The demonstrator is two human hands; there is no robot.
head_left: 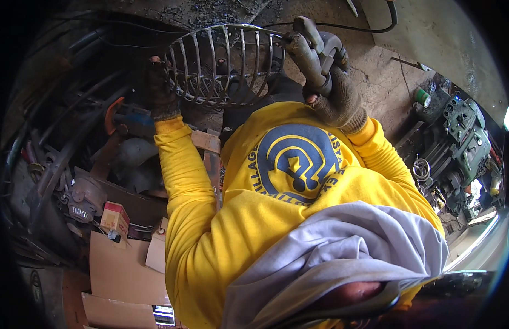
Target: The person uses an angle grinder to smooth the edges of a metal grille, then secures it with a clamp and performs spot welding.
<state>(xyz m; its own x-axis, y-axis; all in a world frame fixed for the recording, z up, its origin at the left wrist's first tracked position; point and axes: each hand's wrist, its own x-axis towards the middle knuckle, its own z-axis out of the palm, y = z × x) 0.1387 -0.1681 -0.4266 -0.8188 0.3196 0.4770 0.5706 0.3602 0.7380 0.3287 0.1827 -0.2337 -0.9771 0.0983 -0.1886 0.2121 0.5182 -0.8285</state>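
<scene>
A rounded metal cage of curved bars point(228, 75) is held out ahead of my yellow-sleeved arms. My left hand point(162, 90), in a dark glove with a bare fingertip showing, is closed at the cage's left edge; shadow hides most of its fingers. On the other side my right hand point(342, 98), in a brown knitted glove, is wrapped around a worn grey hand tool point(309, 60). The tool has a thick cylindrical body and looks like an angle grinder. Its front end is close to the cage's right rim; whether they touch I cannot tell.
A dark cable point(342, 26) runs behind the cage and tool. Dark scraps point(210, 13) litter the ground at the far side. Left are an orange-handled tool point(112, 115), a small box point(115, 217) and cardboard point(123, 268). A green machine with a handwheel point(421, 169) stands right.
</scene>
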